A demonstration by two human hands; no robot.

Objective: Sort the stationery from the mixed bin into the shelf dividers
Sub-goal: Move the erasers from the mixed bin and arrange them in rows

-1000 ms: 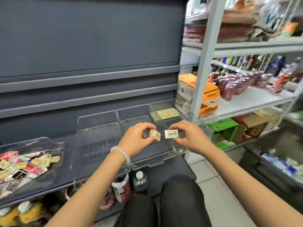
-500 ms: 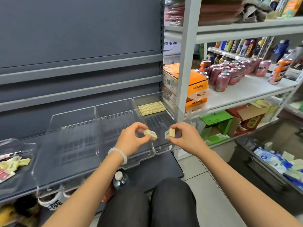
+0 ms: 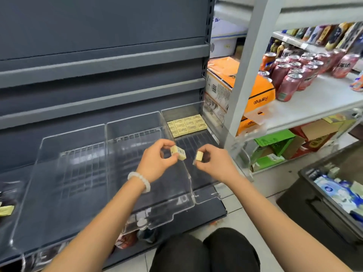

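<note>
Over the clear shelf dividers (image 3: 110, 165), each small yellow box is pinched: one box (image 3: 178, 152) in my left hand (image 3: 157, 160), another box (image 3: 199, 155) in my right hand (image 3: 213, 161). More boxes (image 3: 186, 124) fill the rightmost divider's back.

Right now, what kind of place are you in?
Probably a small shop: drink cans lined up on a white shelf, and a dark shelf with clear dividers holding little yellow boxes.

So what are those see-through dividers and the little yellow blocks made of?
Dividers: clear, glossy, likely acrylic; the shelf shows through and the edges glint. Blocks: matte pale yellow with printed labels, probably wrapped erasers, though I can't be sure.
</note>
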